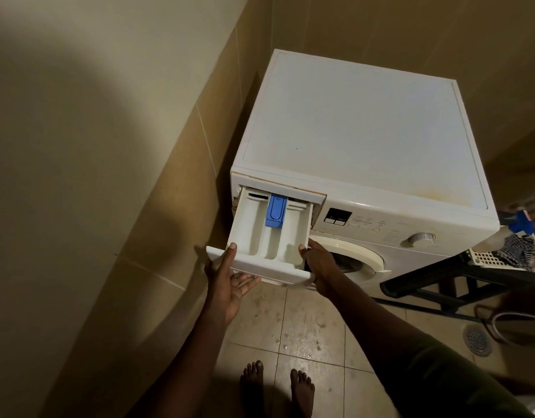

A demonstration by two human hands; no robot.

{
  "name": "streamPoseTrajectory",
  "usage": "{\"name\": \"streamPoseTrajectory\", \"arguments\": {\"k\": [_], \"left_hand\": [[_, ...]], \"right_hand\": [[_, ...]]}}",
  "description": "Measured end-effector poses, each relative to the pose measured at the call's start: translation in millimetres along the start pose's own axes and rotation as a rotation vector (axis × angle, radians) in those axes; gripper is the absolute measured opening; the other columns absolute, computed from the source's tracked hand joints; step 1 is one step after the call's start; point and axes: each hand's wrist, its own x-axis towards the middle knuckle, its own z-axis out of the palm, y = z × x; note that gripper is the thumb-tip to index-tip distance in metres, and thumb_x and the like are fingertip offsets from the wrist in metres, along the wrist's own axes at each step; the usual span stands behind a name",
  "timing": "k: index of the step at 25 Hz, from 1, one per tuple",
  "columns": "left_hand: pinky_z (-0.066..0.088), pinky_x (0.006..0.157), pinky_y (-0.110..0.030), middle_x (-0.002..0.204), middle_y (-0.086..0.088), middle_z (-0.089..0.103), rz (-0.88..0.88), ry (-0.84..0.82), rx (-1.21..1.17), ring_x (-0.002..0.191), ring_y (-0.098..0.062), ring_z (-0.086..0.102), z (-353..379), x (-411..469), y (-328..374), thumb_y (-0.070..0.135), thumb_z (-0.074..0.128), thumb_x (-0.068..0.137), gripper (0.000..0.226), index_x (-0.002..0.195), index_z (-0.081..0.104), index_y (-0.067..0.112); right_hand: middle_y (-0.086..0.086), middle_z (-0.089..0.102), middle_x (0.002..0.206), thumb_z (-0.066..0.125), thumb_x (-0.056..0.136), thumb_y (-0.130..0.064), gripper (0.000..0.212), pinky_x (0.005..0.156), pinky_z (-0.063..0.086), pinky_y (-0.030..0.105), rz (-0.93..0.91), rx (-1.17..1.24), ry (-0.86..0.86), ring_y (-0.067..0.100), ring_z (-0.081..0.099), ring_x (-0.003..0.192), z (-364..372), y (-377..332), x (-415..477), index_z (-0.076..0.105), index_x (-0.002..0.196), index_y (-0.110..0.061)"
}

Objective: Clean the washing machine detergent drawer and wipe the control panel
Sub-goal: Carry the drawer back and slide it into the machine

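Observation:
The white detergent drawer (254,233) is pulled far out of the top left of the white washing machine (350,131). A blue insert (277,211) sits in its middle compartment. My left hand (230,279) holds the drawer's front left corner, thumb on the rim and palm under the front. On the right side, my right hand (319,262) grips the front corner, thumb over the edge. The control panel (381,229), with a dark display and a round dial (421,238), runs to the right of the drawer slot.
A tiled wall stands close on the left. A dark rack (435,282) stands at the right, bearing a white basket (507,257) that holds cloth and a blue-capped bottle (522,223). The floor tiles are wet and dirty, with a drain (477,340). My bare feet are below.

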Motion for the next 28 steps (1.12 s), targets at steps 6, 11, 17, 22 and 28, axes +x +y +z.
{"name": "streamPoseTrajectory", "arguments": {"k": [6,11,17,22,28], "left_hand": [[0.051,0.086,-0.065,0.133,-0.018,0.052,0.055,0.003,-0.027,0.114,-0.041,0.058,22,3,11,0.035,0.081,0.063,0.098,0.146,0.029,0.031],[0.052,0.086,-0.064,0.133,-0.017,0.053,0.049,0.016,-0.012,0.116,-0.042,0.057,36,17,22,0.037,0.085,0.060,0.101,0.145,0.032,0.029],[0.054,0.094,-0.048,0.127,-0.011,0.059,0.080,0.137,-0.016,0.116,-0.033,0.060,50,10,-3,0.042,0.080,0.066,0.087,0.139,0.038,0.022],[0.058,0.085,-0.038,0.127,-0.010,0.062,0.098,0.130,0.000,0.111,-0.027,0.063,60,7,-12,0.029,0.078,0.078,0.069,0.137,0.043,0.020],[0.052,0.096,-0.048,0.129,-0.014,0.058,0.061,0.124,0.045,0.117,-0.033,0.059,75,21,-6,0.028,0.077,0.080,0.071,0.139,0.039,0.018]], "right_hand": [[0.012,0.058,0.115,0.047,0.100,-0.025,0.031,0.101,0.046,0.047,0.058,0.013,0.000,0.032,0.054,0.114,-5,-30,7,0.050,0.128,-0.013],[0.015,0.055,0.124,0.056,0.094,-0.034,0.029,0.096,0.049,0.042,0.087,0.002,-0.047,0.031,0.055,0.111,-10,-46,0,0.049,0.113,-0.013],[0.002,0.050,0.127,0.072,0.068,-0.064,0.079,0.090,0.045,0.029,-0.682,-0.394,0.182,0.014,0.048,0.109,-15,-33,-21,0.046,0.128,-0.019],[0.010,0.006,0.161,0.062,0.047,-0.086,0.138,0.117,0.013,0.047,-0.889,-0.937,0.175,0.028,0.006,0.148,-16,-33,-14,0.005,0.152,-0.018],[0.009,-0.015,0.161,0.070,0.053,-0.079,0.143,0.119,-0.002,0.054,-0.777,-1.215,0.163,0.027,-0.016,0.147,-35,-63,16,-0.014,0.151,-0.017]]}}
